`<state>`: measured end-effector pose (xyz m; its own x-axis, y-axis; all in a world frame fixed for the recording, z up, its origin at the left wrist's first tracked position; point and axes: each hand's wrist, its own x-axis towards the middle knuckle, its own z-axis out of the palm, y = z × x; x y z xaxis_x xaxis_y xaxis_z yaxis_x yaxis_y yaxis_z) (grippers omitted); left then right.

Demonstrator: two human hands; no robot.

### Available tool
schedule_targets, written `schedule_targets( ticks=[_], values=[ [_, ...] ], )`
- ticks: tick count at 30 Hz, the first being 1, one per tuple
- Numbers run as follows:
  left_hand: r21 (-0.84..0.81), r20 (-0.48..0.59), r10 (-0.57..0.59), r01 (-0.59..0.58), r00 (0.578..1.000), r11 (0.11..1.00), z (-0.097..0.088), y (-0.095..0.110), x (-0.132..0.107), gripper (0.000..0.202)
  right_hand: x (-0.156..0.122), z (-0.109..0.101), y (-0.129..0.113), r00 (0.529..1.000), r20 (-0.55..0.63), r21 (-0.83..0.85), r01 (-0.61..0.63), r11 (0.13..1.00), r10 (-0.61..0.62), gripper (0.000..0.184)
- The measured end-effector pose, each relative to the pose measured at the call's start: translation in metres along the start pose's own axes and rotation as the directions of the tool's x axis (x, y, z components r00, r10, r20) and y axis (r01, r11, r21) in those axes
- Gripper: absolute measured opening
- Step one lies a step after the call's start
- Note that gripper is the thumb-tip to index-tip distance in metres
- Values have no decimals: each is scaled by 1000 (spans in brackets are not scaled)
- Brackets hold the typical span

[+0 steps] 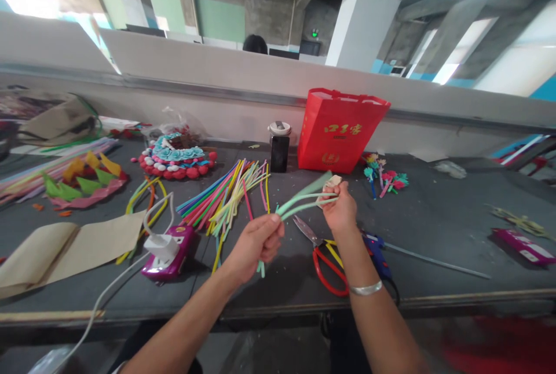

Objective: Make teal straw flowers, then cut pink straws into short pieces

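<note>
Several mint-green pipe cleaners [287,207] are gripped in my left hand [259,242], whose fingers are wrapped round them; short ends stick out below the fist. My right hand [341,207] pinches the far ends of some strands, while one blurred strand rises above the others. A crumpled beige piece [333,182] shows at my right fingertips, and I cannot make out whether it is held. Below the hands lie scissors [316,242] with red handles. Beside my right wrist is a blue glue gun [377,255] with a long glue stick [438,261].
Loose coloured pipe cleaners [230,197] lie left of centre. A red bag [336,131] and a dark phone [280,154] stand at the back. Small pipe-cleaner flowers [386,177] lie right. A purple power strip [185,252] with a white charger and an open notebook [87,252] are left.
</note>
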<state>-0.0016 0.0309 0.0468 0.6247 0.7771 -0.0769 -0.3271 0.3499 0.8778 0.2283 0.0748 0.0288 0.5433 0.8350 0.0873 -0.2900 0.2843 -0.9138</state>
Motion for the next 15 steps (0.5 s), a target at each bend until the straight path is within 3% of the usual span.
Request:
schedule_targets(
  ticks=[4, 7, 9, 12, 15],
  values=[
    [-90, -113, 221, -231, 969, 969, -14, 14, 4, 31, -17, 16, 9, 977, -16, 155, -210, 965, 215, 27],
    [-123, -216, 374, -405, 902, 906, -21, 26, 7, 26, -50, 44, 28, 937, 35, 228, -347, 910, 349, 45],
    [-126, -269, 446, -490, 854, 863, -23, 31, 9, 22, -77, 65, 41, 900, 110, 249, -436, 865, 422, 47],
    [-128, -311, 485, -542, 817, 830, -19, 23, 10, 23, -110, 87, 50, 859, 191, 272, -511, 815, 474, 47],
    [-90, -310, 411, -457, 857, 885, -7, -3, 10, 28, -122, 94, 48, 857, 219, 295, -515, 805, 467, 47]
  ],
)
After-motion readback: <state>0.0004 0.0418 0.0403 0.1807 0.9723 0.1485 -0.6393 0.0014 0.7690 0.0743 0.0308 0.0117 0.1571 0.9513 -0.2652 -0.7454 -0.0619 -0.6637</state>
